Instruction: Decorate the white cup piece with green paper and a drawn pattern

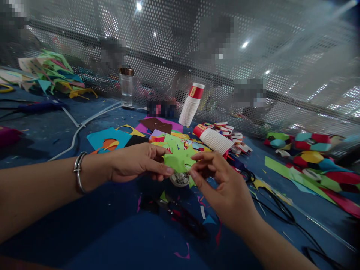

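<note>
My left hand (140,162), with a silver bangle at the wrist, pinches a light green paper cutout (176,160) between thumb and fingers. The cutout has a jagged, pointed outline. On its right edge, the thumb and fingertips of my right hand (221,182) are closed together. Just under the paper shows a round lid-like thing (180,179) with a dark pattern, partly covered. Nearer to me, dark-handled scissors (185,217) lie on the blue table (112,228) among small paper scraps.
Stacked paper cups (190,107) stand behind the hands, and another cup stack (215,139) lies on its side. Coloured paper sheets (112,138) spread ahead. A glass (126,88) stands by the perforated metal screen (174,45). White cable (74,137) runs left; black cable (281,210) lies right.
</note>
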Demonstrator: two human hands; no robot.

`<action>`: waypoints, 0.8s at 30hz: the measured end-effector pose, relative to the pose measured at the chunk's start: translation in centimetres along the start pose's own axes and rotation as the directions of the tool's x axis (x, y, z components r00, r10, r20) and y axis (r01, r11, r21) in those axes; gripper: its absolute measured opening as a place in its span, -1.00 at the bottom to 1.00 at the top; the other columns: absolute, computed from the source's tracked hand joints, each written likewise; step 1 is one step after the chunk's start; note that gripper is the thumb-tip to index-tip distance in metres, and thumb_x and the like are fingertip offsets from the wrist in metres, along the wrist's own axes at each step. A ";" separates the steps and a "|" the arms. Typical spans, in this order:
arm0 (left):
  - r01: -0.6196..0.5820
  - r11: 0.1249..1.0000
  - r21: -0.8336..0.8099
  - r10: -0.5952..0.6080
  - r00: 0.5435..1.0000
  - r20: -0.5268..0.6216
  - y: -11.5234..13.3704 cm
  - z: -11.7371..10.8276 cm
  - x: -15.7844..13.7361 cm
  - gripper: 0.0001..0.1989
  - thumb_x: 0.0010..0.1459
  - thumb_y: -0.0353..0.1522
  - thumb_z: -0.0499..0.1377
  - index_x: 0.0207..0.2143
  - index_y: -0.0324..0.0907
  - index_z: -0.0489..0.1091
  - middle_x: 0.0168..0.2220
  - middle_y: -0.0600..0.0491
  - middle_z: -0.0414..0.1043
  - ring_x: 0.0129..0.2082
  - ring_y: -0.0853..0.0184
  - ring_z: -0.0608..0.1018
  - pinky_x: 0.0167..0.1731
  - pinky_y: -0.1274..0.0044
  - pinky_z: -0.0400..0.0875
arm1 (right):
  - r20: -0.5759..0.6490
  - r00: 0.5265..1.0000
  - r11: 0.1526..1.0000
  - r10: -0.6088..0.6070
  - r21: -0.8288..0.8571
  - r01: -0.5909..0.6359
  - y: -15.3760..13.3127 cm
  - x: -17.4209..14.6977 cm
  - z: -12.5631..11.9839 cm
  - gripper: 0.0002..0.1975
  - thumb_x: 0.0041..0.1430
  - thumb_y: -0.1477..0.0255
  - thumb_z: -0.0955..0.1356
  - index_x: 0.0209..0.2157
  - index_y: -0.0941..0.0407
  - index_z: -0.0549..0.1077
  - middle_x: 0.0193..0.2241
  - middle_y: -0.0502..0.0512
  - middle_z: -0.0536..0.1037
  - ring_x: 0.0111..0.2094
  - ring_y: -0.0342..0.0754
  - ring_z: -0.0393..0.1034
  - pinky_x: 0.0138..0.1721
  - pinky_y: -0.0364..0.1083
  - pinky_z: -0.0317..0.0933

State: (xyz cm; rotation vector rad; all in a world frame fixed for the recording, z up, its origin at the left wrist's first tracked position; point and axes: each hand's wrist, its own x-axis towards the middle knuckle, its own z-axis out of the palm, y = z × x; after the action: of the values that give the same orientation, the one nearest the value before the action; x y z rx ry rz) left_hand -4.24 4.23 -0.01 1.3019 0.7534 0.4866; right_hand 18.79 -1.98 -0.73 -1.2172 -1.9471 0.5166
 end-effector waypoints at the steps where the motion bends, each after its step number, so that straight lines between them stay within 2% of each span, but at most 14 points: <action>1: 0.018 0.999 -0.038 -0.018 1.000 -0.006 0.0 0.0 0.0 -0.66 0.04 -0.40 0.40 -0.15 -0.22 0.40 -0.41 0.20 0.43 -0.54 0.58 0.41 -0.53 0.70 0.24 | 0.005 0.999 0.998 -0.048 -0.047 0.049 -0.1 -0.1 0.0 -0.75 0.30 0.49 0.35 -0.01 0.00 0.37 -0.27 0.00 0.52 -0.30 -0.09 0.44 -0.25 -0.08 0.33; 6: 0.113 0.980 -0.165 -0.111 0.994 0.024 0.0 0.3 -0.1 -0.47 0.04 -0.44 0.41 0.04 -0.18 0.33 -0.41 0.20 0.45 -0.55 0.60 0.43 -0.54 0.73 0.23 | 0.058 0.972 0.956 -0.228 -0.177 0.235 -0.2 0.0 0.1 -0.86 0.30 0.54 0.34 -0.14 0.07 0.48 -0.25 0.07 0.51 -0.20 -0.02 0.42 -0.15 -0.02 0.30; 7: 0.114 0.980 -0.162 -0.110 0.993 0.037 -0.1 0.4 -0.1 -0.47 0.05 -0.43 0.41 0.06 -0.17 0.33 -0.40 0.20 0.46 -0.55 0.59 0.44 -0.52 0.73 0.25 | 0.060 0.967 0.949 -0.247 -0.185 0.254 -0.2 0.0 0.1 -0.88 0.30 0.54 0.34 -0.17 0.08 0.50 -0.28 0.07 0.51 -0.20 -0.01 0.41 -0.13 0.00 0.30; 9: 0.071 0.990 -0.119 -0.065 0.997 0.050 -0.2 0.6 -0.1 -0.61 0.12 -0.37 0.37 -0.01 -0.19 0.39 -0.41 0.16 0.49 -0.51 0.54 0.48 -0.47 0.69 0.32 | 0.060 0.963 0.943 -0.264 -0.191 0.271 -0.1 0.1 0.1 -0.89 0.31 0.53 0.34 -0.20 0.08 0.51 -0.31 0.07 0.51 -0.21 0.00 0.41 -0.14 0.01 0.29; 11: -0.016 0.999 -0.050 0.017 0.999 0.028 -0.4 0.9 -0.1 -0.77 0.21 -0.27 0.29 -0.15 -0.22 0.46 -0.40 0.09 0.53 -0.46 0.48 0.52 -0.40 0.63 0.40 | 0.065 0.965 0.947 -0.253 -0.185 0.261 -0.2 0.1 0.1 -0.89 0.31 0.53 0.34 -0.21 0.08 0.51 -0.31 0.06 0.51 -0.22 -0.01 0.40 -0.15 0.00 0.28; 14: -0.123 0.991 0.059 0.124 0.992 -0.013 -0.4 1.4 0.0 -0.77 0.28 -0.23 0.19 -0.21 -0.22 0.52 -0.33 0.02 0.59 -0.36 0.40 0.58 -0.33 0.58 0.45 | 0.080 0.975 0.963 -0.205 -0.161 0.216 -0.3 0.1 0.1 -0.91 0.32 0.51 0.34 -0.22 0.08 0.50 -0.32 0.05 0.49 -0.25 -0.03 0.39 -0.19 -0.02 0.27; 19: -0.179 0.960 0.215 0.184 0.983 0.001 -0.5 1.9 -0.1 -0.76 0.29 -0.29 0.10 -0.24 -0.16 0.55 -0.32 0.03 0.62 -0.29 0.33 0.63 -0.29 0.56 0.48 | 0.075 0.990 0.981 -0.123 -0.138 0.133 -0.5 0.2 0.0 -0.93 0.31 0.47 0.34 -0.25 0.07 0.48 -0.34 0.03 0.48 -0.30 -0.04 0.38 -0.25 -0.03 0.26; 24: -0.205 0.947 0.249 0.207 0.978 0.020 -0.4 2.1 -0.4 -0.71 0.28 -0.23 0.07 -0.36 -0.15 0.53 -0.30 0.01 0.61 -0.26 0.25 0.66 -0.27 0.51 0.53 | 0.059 0.996 0.990 -0.067 -0.119 0.073 -0.4 0.1 0.0 -0.95 0.30 0.46 0.35 -0.27 0.05 0.47 -0.34 0.01 0.49 -0.31 -0.06 0.38 -0.26 -0.05 0.27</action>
State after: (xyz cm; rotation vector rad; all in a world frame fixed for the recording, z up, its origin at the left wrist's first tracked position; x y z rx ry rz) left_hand -3.00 2.42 -0.08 1.6259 0.7030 0.5771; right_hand 18.53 -2.05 -0.45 -1.2155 -2.0856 0.4049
